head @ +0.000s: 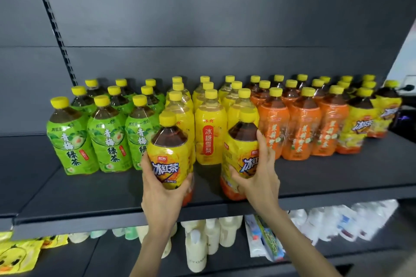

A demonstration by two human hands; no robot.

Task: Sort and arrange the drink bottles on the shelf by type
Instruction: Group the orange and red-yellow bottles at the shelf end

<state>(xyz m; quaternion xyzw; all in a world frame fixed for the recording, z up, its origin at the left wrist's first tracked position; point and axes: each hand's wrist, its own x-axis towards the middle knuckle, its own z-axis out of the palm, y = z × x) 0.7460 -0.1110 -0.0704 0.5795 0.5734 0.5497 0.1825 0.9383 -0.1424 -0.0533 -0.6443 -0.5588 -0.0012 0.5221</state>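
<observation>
Rows of yellow-capped drink bottles stand on the dark shelf [337,177]: green-label bottles [69,141] at left, plain yellow-label bottles [209,137] in the middle, orange-label bottles [301,132] to their right, and yellow iced-tea bottles [358,128] at far right. My left hand [162,193] grips a yellow iced-tea bottle [168,155] near the shelf's front, in front of the green and yellow rows. My right hand [258,177] grips a second iced-tea bottle [240,155] in front of the yellow and orange rows.
The shelf's front lip [90,222] runs below my hands. A lower shelf holds white bottles [202,240], refill pouches [337,220] and yellow duck packets [18,254]. Bare shelf surface lies left of the green bottles and in front of the orange ones. A dark back panel rises behind.
</observation>
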